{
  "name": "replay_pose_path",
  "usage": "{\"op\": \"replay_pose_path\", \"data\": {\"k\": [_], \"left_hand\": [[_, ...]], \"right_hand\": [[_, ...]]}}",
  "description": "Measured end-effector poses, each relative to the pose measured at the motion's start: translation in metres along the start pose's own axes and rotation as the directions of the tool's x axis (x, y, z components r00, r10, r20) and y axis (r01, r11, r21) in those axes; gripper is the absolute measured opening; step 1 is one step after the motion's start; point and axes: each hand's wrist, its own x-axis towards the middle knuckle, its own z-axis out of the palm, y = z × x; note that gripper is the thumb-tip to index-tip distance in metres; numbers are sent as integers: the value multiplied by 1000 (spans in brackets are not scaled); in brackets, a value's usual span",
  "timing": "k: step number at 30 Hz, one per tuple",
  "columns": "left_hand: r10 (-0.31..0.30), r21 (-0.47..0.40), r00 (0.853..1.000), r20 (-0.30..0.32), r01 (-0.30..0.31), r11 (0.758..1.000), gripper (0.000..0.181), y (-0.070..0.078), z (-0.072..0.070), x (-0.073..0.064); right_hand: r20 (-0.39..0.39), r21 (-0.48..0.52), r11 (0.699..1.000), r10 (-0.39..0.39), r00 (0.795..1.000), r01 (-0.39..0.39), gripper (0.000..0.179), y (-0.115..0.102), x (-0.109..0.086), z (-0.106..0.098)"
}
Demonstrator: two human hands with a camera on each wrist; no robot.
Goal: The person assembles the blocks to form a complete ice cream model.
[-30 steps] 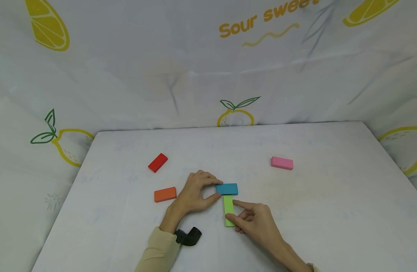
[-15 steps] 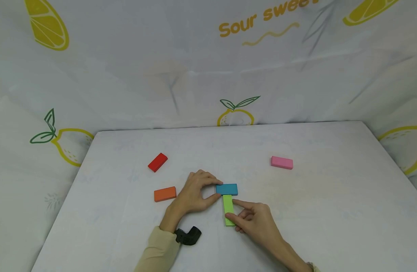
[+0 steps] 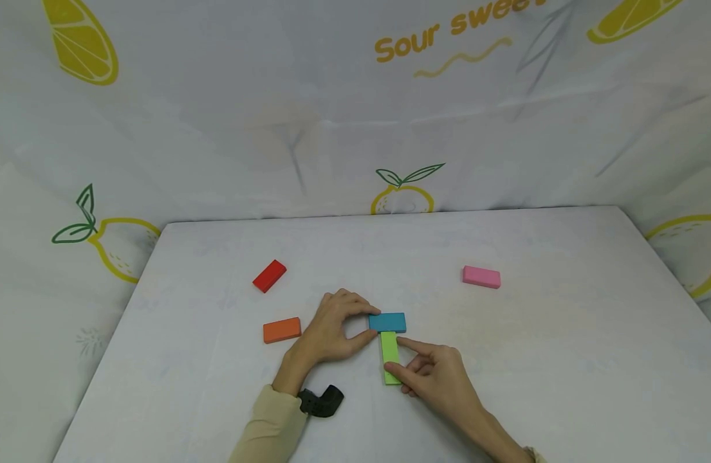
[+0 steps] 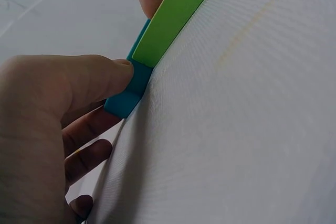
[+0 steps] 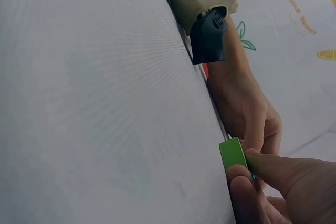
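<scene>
A blue rectangular block lies crosswise near the middle of the table. My left hand pinches its left end between thumb and index finger; the left wrist view shows the thumb on the near side of the blue block. Against the blue block's near long side stands the end of a light green block, pointing toward me, so the two form a T shape. My right hand pinches the green block, thumb on its left near part and index fingertip at its right edge. In the right wrist view the near end of the green block shows.
An orange block lies just left of my left hand, with a red block farther back. At the back right is a pink block. A black wrist device sits on the left wrist. White lemon-print cloth surrounds the white table.
</scene>
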Motion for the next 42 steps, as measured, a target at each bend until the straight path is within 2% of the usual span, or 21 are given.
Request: {"op": "replay_pose_path", "data": {"k": [9,16,23,28,31,37,40,42], "left_hand": [[5,1,1000,-3,-5,1000,27,0,0,0],[21,-9,1000,-15,-21,1000,27,0,1,0],[6,-10,1000,-4,-6,1000,28,1,-1,0],[8,-8,1000,-3,-8,1000,28,2,-2,0],[5,-12,1000,3,-5,1000,28,2,-2,-1],[9,-25,1000,2,-9,1000,28,1,-1,-2],[13,-25,1000,-1,-13,1000,28,1,-1,-2],[19,-23,1000,-1,-19,1000,28,1,-2,-1]], "right_hand": [[3,15,1000,-7,1000,7,52,0,-1,-1],[-26,-20,998,-53,998,53,63,-1,0,-1],[-105,-78,995,-70,992,62,42,-5,3,-8],[-219,-136,985,-138,966,110,34,1,16,-29],[-280,-98,984,-173,944,151,29,10,28,-49],[-372,48,985,-134,919,163,26,22,49,-90],[-417,19,988,-134,899,156,25,27,55,-104],[-427,13,988,-136,894,156,25,31,57,-111]]}}
